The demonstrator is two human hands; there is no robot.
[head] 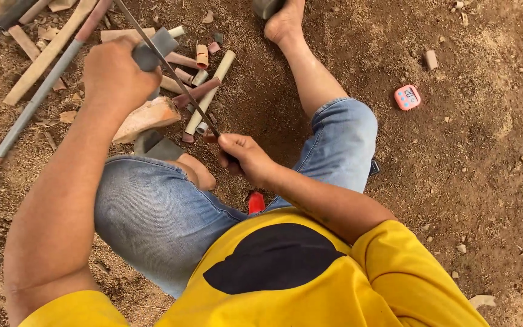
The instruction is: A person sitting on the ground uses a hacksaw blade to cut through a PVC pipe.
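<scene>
On the dirt ground (467, 181), a person in a yellow shirt and jeans sits with one leg stretched far. Left hand (113, 72) is clenched around a grey block (152, 48), held above a brick piece (146, 118). Right hand (243, 157) grips the near end of a thin saw blade (177, 79), which runs diagonally far-left, touching the grey block. Short cut tube pieces (204, 91) lie just behind the hands. To the right, well apart, lies a small pink timer (407, 97).
</scene>
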